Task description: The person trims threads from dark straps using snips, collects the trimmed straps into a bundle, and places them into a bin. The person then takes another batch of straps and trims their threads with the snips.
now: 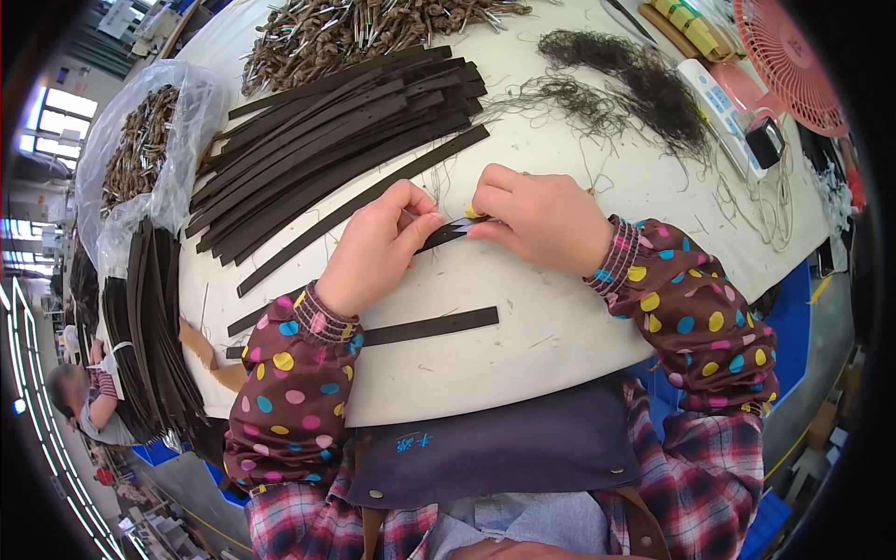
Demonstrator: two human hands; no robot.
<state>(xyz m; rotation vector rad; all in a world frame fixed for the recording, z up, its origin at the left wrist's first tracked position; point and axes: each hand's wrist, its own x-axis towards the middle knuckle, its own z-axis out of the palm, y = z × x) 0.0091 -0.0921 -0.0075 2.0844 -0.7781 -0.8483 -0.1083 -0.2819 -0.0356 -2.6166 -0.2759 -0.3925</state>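
At the middle of the white table, my left hand (383,241) pinches the end of a dark strip (441,237) between thumb and fingers. My right hand (537,219) is closed on a small tool with a yellow part (473,214) and a pointed metal tip, which meets the strip's end. Thin threads lie near my fingertips. Another dark strip (364,210) lies just above my left hand, and one more (434,326) lies below, partly under my left sleeve. A big pile of dark strips (345,140) spreads at the upper left.
Brown knotted pieces with metal ends (359,37) are heaped at the back, more in a plastic bag (140,149). Tangled dark thread (625,89), a power strip (723,117) and a pink fan (789,56) are at the right. Strips (154,317) hang at the left; a person (98,406) sits beyond.
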